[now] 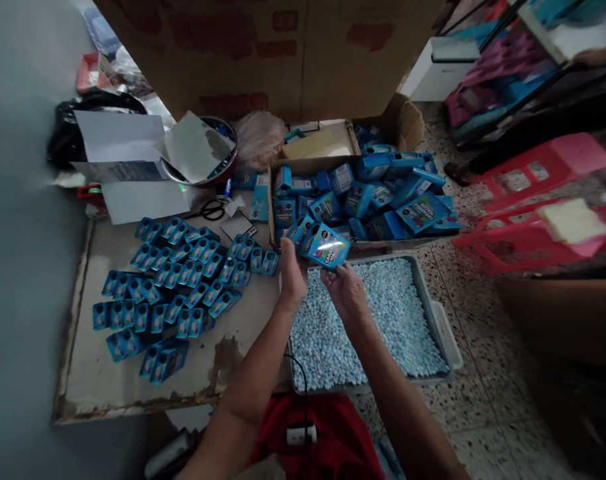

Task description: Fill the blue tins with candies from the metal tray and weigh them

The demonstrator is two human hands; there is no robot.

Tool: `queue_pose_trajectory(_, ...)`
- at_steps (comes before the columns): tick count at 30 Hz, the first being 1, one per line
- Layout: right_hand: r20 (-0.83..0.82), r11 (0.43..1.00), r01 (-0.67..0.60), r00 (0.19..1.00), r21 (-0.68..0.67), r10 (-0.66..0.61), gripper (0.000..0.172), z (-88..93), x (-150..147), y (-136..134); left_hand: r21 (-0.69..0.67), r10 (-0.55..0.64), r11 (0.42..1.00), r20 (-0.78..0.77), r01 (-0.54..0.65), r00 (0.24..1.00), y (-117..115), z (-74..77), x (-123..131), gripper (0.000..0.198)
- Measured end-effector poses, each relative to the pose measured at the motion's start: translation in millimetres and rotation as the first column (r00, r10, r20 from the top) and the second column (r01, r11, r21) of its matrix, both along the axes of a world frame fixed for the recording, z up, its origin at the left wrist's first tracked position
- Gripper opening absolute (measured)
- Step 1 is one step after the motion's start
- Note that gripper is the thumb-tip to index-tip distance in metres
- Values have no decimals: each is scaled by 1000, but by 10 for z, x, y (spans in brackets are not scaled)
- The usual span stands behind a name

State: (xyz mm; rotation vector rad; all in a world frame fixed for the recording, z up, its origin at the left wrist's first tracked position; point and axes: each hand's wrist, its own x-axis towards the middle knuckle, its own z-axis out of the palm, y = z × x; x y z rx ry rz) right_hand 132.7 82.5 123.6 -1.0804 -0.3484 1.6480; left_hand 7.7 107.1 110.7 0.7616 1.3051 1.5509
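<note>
Several small blue candy boxes are held together in front of me, over the near edge of a large carton. My left hand grips them from the left side, thumb up. At their lower edge, my right hand has its fingers closed on the front box. Directly below lies a grey plastic tub filled with pale blue and white pellet-like candies. Behind it, the open carton is heaped with more blue boxes. On the table to the left stand rows of blue boxes with round holes in their tops.
Scissors and a blue cylinder lie behind the rows on the table. A metal bowl and loose card stand further back. Red plastic stools are at right, near a person's hand.
</note>
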Motion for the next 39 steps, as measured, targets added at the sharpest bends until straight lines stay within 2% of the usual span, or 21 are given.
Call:
queue_pose_trajectory(2, 10, 999, 41, 999, -29, -41, 40, 7, -72, -148, -64, 25, 998, 124, -18, 992, -145, -65, 77, 79)
queue_pose_trajectory(3, 19, 998, 41, 999, -44, -40, 42, -5, -110, -235, -108, 70, 993, 125, -57, 990, -220, -94, 107, 79)
queue_pose_trajectory(6, 86, 997, -20, 996, -70, 26, 47, -120, -184, -559, -199, 139, 969, -60, -148, 988, -440, -179, 138, 87)
queue_pose_trajectory(8, 234, 990, -134, 962, -40, 139, 44, -247, -133, -793, -236, 162, 954, -113, -185, 980, -583, -241, 75, 77)
queue_pose_trajectory(10, 527, 952, -307, 811, 18, 252, 42, -399, 51, -956, -258, 162, 949, -92, -181, 982, -735, -304, -69, 62)
queue_pose_trajectory(12, 786, 897, -441, 567, 35, 248, 46, -586, 345, -953, -291, 111, 949, -44, -119, 993, -892, -368, -267, 51)
queue_pose_trajectory(13, 842, 892, -451, 494, 37, 215, 46, -696, 503, -874, -318, 65, 946, -14, -66, 998, -968, -401, -367, 49)
queue_pose_trajectory(15, 874, 890, -455, 447, 40, 189, 39, -950, 766, -603, -393, -36, 917, 68, 60, 997, -1098, -472, -522, 51)
queue_pose_trajectory(16, 889, 865, -501, 414, 44, 194, 34, -1086, 847, -447, -434, -80, 892, 116, 123, 990, -1148, -512, -566, 54)
queue_pose_trajectory(18, 966, 683, -730, 170, -8, 193, 37, -1347, 899, -201, -490, -135, 844, 197, 217, 971, -1215, -593, -577, 57)
queue_pose_trajectory(19, 984, 622, -782, 68, -51, 166, 40, -1455, 879, -143, -504, -153, 826, 227, 250, 962, -1237, -631, -550, 56)
queue_pose_trajectory(20, 991, 581, -808, -19, -95, 135, 42, -1538, 843, -137, -515, -164, 811, 253, 277, 953, -1256, -664, -510, 54)
queue_pose_trajectory(22, 989, 574, -806, -96, -142, 110, 43, -1621, 782, -266, -536, -161, 789, 293, 301, 943, -1294, -704, -416, 48)
queue_pose_trajectory(24, 989, 569, -812, -66, -130, 132, 41, -1614, 827, -505, -556, -159, 770, 307, 313, 938, -1342, -704, -345, 47)
queue_pose_trajectory(26, 991, 583, -810, 16, -66, 135, 41, -1578, 1036, -741, -557, -175, 768, 292, 317, 940, -1395, -680, -318, 52)
queue_pose_trajectory(28, 996, 684, -730, 68, 5, 65, 44, -1573, 1358, -899, -543, -208, 771, 278, 332, 938, -1439, -665, -318, 68)
queue_pose_trajectory(30, 999, 814, -580, 39, 36, -16, 49, -1627, 1653, -981, -534, -230, 769, 281, 351, 932, -1461, -688, -303, 87)
queue_pose_trajectory(32, 999, 871, -489, 8, 34, -34, 55, -1723, 1789, -1038, -527, -274, 749, 306, 402, 912, -1458, -758, -235, 104)
queue_pose_trajectory(34, 999, 864, -502, 38, 33, -16, 58, -1823, 1724, -1110, -503, -320, 726, 356, 468, 878, -1446, -853, -109, 115)
queue_pose_trajectory(36, 992, 858, -509, 125, 71, -8, 56, -1886, 1524, -1208, -465, -339, 714, 424, 523, 840, -1446, -934, 50, 121)
queue_pose_trajectory(39, 962, 898, -413, 271, 150, -36, 52, -1879, 1227, -1375, -397, -331, 727, 512, 560, 793, -1479, -1010, 281, 120)
